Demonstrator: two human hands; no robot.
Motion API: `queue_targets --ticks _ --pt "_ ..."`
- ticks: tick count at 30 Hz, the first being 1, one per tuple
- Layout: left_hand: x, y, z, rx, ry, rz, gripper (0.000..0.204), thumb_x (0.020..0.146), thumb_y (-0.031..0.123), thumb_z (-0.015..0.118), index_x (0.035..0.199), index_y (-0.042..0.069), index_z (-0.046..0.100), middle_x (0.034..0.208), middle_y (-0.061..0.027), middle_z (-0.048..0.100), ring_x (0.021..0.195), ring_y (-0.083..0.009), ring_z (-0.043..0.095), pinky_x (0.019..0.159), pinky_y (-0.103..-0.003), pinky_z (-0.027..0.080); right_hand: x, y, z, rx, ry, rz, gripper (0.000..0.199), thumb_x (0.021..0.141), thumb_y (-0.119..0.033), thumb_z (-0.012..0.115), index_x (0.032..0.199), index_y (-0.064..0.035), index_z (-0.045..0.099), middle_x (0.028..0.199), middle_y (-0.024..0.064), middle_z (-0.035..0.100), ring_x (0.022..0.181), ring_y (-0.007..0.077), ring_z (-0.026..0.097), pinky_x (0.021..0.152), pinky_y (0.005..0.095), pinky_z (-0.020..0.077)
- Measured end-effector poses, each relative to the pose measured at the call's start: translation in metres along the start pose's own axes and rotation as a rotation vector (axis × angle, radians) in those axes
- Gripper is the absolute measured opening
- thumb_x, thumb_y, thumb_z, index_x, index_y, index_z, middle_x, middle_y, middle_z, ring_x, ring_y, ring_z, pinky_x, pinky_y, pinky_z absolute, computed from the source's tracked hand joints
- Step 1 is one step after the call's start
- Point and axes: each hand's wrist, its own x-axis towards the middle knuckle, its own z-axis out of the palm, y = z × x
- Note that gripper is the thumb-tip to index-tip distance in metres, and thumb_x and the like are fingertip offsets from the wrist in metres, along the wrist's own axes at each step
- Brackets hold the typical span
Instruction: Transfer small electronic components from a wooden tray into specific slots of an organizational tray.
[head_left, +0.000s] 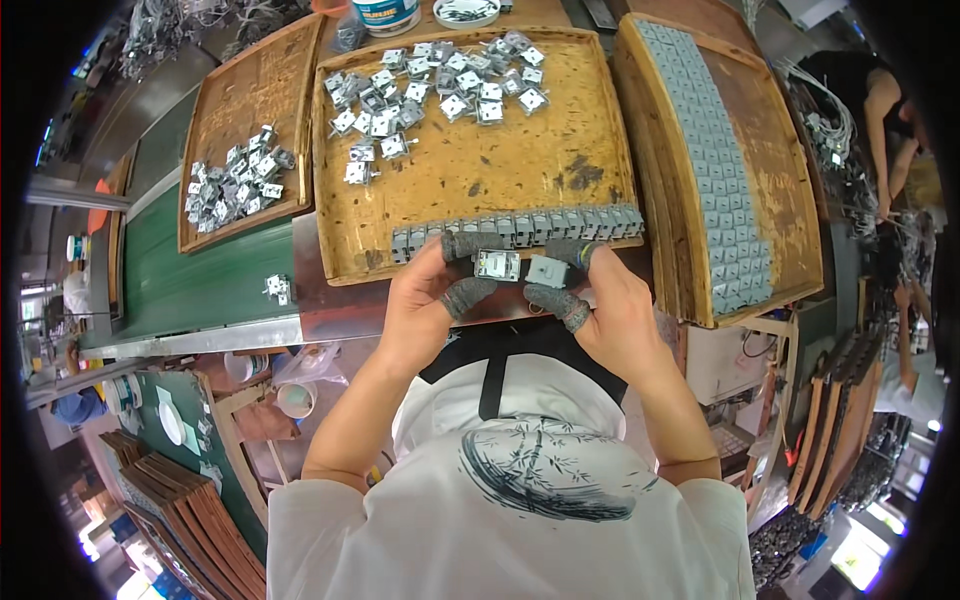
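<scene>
The left hand point(424, 297) pinched a small, white-faced metal block point(498, 264), the right hand point(616, 297) a grey, rectangular, plastic-looking piece point(547, 271), the two unjoined. Just beyond the grip, a row of grey boxy units point(572, 223) looked finished; farther off, loose white-and-silver units point(383, 125) apparently remained.

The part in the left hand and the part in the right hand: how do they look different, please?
The left part, in the left hand, shows a whitish face; the right part, in the right hand, a duller grey one.
The left part has dark details; the right part looks plainer.
Both are boxy.
</scene>
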Motion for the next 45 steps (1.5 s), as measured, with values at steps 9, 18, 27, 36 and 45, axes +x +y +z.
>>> queue_targets --ticks 9,18,27,36,45 --pt "-0.001 -0.01 0.032 0.194 -0.023 0.085 0.036 0.091 -0.008 0.058 0.127 -0.001 0.056 0.121 -0.0046 0.045 0.107 -0.017 0.06 0.083 -0.027 0.058 0.003 0.011 0.013 -0.267 0.049 -0.236 0.027 0.071 -0.004 0.077 0.09 0.0015 0.059 0.088 0.0143 0.057 0.075 0.0352 0.061 0.061 0.042 0.0503" --pt "0.004 -0.01 0.018 -0.033 -0.029 -0.063 0.035 0.093 -0.005 0.056 0.128 0.0 0.057 0.116 -0.0027 0.05 0.106 -0.0148 0.059 0.083 -0.026 0.055 0.008 0.017 0.001 -0.094 -0.029 -0.161 0.02 0.072 -0.002 0.074 0.086 0.0007 0.06 0.084 0.0139 0.057 0.071 0.0346 0.061 0.061 0.0416 0.0502" --pt "0.013 -0.019 0.012 0.0 -0.047 -0.146 0.031 0.094 -0.002 0.057 0.125 0.001 0.06 0.114 -0.0009 0.053 0.101 -0.0108 0.058 0.077 -0.023 0.053 0.017 0.019 -0.001 -0.151 -0.107 -0.211 0.02 0.065 0.001 0.069 0.082 -0.0009 0.058 0.08 0.0126 0.054 0.075 0.0335 0.06 0.062 0.043 0.0506" --pt "0.013 -0.023 0.027 0.44 0.059 0.099 0.036 0.091 -0.005 0.058 0.127 0.002 0.059 0.112 -0.0022 0.054 0.099 -0.0126 0.058 0.084 -0.024 0.049 0.01 0.03 0.025 -0.234 -0.001 -0.198 0.02 0.072 -0.002 0.073 0.087 0.0006 0.06 0.085 0.0143 0.057 0.073 0.0374 0.061 0.061 0.0444 0.0504" --pt "0.012 -0.017 0.018 0.057 -0.014 -0.136 0.048 0.088 -0.011 0.056 0.135 0.002 0.054 0.117 -0.0052 0.054 0.105 -0.0151 0.056 0.087 -0.027 0.048 0.017 0.021 0.006 -0.133 -0.149 -0.188 0.02 0.072 -0.002 0.073 0.087 0.001 0.06 0.085 0.0152 0.056 0.071 0.0375 0.061 0.061 0.0442 0.0504"
